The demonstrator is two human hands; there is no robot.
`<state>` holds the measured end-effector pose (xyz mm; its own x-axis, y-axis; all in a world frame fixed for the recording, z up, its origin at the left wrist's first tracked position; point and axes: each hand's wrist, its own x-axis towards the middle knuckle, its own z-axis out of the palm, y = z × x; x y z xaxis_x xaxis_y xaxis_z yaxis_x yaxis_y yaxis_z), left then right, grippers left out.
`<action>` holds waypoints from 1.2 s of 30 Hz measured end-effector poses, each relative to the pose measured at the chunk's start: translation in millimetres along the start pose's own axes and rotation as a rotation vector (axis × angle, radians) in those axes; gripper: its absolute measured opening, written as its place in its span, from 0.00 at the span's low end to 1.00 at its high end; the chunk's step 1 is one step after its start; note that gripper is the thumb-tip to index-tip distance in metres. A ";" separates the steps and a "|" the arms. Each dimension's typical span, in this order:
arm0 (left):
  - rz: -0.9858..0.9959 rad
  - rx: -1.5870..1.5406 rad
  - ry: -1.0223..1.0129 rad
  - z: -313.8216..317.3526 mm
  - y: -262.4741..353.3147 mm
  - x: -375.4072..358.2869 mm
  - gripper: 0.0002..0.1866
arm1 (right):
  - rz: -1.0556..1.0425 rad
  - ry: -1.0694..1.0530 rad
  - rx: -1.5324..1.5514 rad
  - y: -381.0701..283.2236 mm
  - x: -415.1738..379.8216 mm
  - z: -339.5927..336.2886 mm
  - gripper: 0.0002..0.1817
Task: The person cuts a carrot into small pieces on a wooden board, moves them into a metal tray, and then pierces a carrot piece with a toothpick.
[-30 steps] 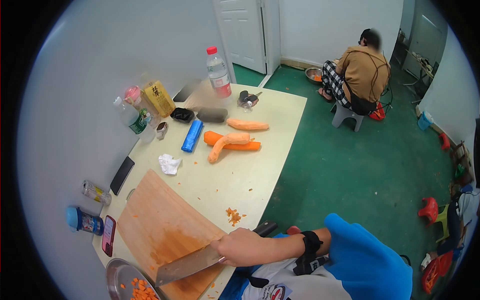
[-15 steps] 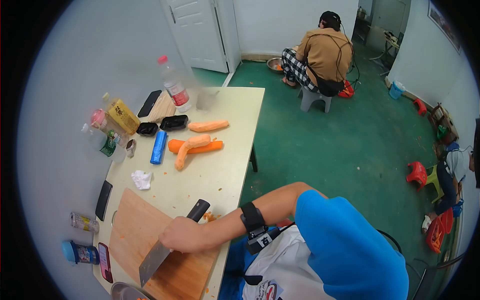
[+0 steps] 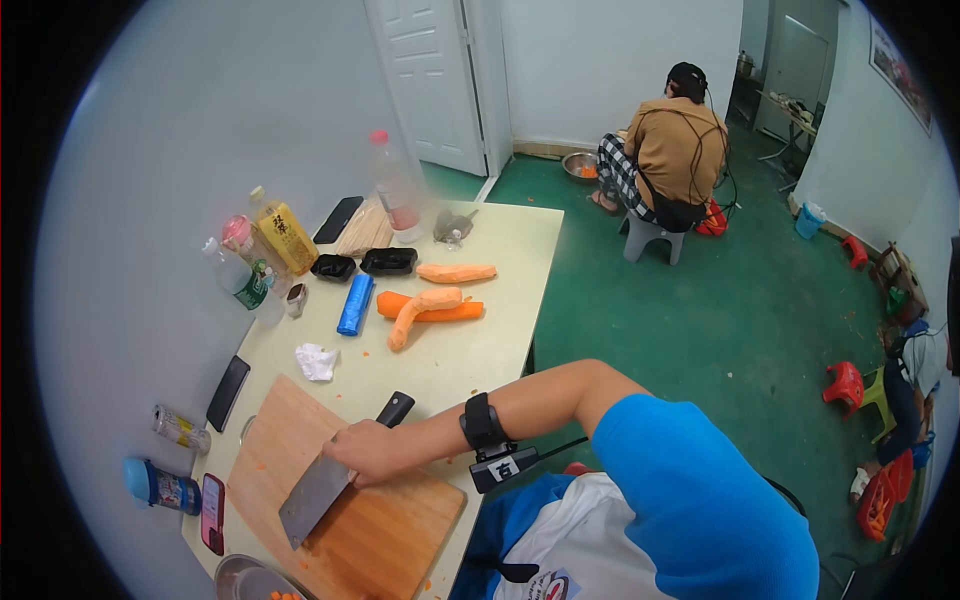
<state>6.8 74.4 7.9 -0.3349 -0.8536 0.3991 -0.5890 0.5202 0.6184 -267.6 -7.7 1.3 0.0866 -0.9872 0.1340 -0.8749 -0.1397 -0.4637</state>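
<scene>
My right hand point(image 3: 368, 452) is closed around a cleaver point(image 3: 316, 500) where its black handle meets the blade. The blade rests against the wooden cutting board point(image 3: 410, 530), its broad face showing. A few small orange bits lie on the board. At its lower left, partly cut off by the frame, stands a metal bowl point(image 3: 228, 578) with orange carrot pieces point(image 3: 285, 596) inside. Farther up the table lie a crooked peeled carrot point(image 3: 412, 312) across a straighter carrot point(image 3: 470, 312), and another peeled carrot point(image 3: 457, 273). My left hand is out of view.
Bottles point(image 3: 282, 232), black containers point(image 3: 388, 261), a blue roll point(image 3: 356, 305), crumpled tissue point(image 3: 316, 362) and phones point(image 3: 212, 513) line the table's wall side. Beyond the table, a person point(image 3: 680, 150) sits on a grey stool point(image 3: 652, 240). Another person point(image 3: 905, 370) sits far right.
The view has shifted, so the table items appear farther right and lower. My right hand keeps its hold on the cleaver, whose blade now shows more of its flat face.
</scene>
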 end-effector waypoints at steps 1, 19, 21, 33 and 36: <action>-0.001 0.000 0.003 2.0 -3.0 0.1 0.11 | -0.020 -0.026 0.021 1.5 2.1 -0.6 0.25; 0.134 0.299 0.095 25.9 -10.2 -1.6 0.11 | -0.259 0.067 -0.198 0.9 -5.3 -5.5 0.23; 0.130 0.302 0.109 26.4 -7.9 -1.5 0.11 | -0.317 0.154 -0.158 5.5 -20.8 -9.3 0.20; 0.095 0.366 0.116 29.4 -9.6 0.8 0.11 | 0.533 0.406 -0.118 146.1 -88.5 -149.6 0.10; 0.084 0.401 0.108 29.7 -8.0 1.4 0.11 | 0.530 0.339 -0.141 163.8 -93.1 -142.5 0.10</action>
<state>-10.8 68.2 -16.7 -0.3274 -0.7897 0.5188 -0.8095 0.5177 0.2771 -486.9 72.3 37.6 -0.5099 -0.8371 0.1981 -0.8139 0.3950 -0.4261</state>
